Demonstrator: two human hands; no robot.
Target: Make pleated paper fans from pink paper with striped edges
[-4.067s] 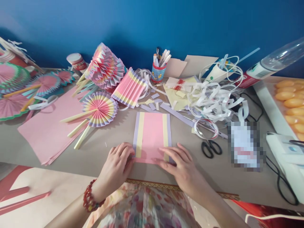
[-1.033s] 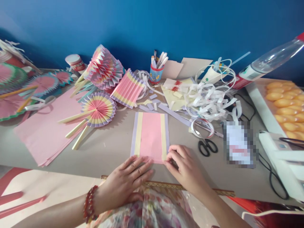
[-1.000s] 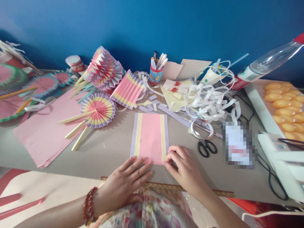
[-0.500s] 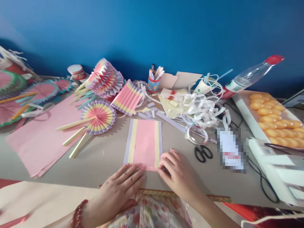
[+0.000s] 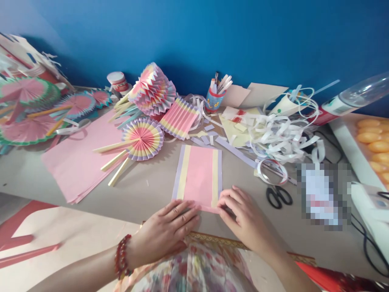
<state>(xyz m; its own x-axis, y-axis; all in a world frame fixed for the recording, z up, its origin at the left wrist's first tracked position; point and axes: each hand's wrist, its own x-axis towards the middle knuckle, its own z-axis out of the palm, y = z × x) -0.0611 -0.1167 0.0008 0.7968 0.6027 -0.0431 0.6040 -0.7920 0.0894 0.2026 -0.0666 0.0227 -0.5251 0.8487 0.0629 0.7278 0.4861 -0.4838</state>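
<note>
A pink paper sheet with yellow and lilac bands along both sides lies flat on the table. Its near edge looks folded over in a narrow strip. My left hand rests flat across the near left corner, fingers stretched out; a red bead bracelet is on that wrist. At the near right corner, my right hand has its fingers curled, thumb and index closed on the paper's edge. Left of the sheet lies a round pleated fan with cream sticks, beside a pleated paper piece.
Black-handled scissors and a tape roll lie to the right, before a heap of white paper strips. Pink sheets are stacked at left. A pen cup stands at the back. A bottle leans at right.
The view has turned left, so everything appears further right. Both hands stay at the sheet's near edge, with the right fingers slightly shifted along it.
</note>
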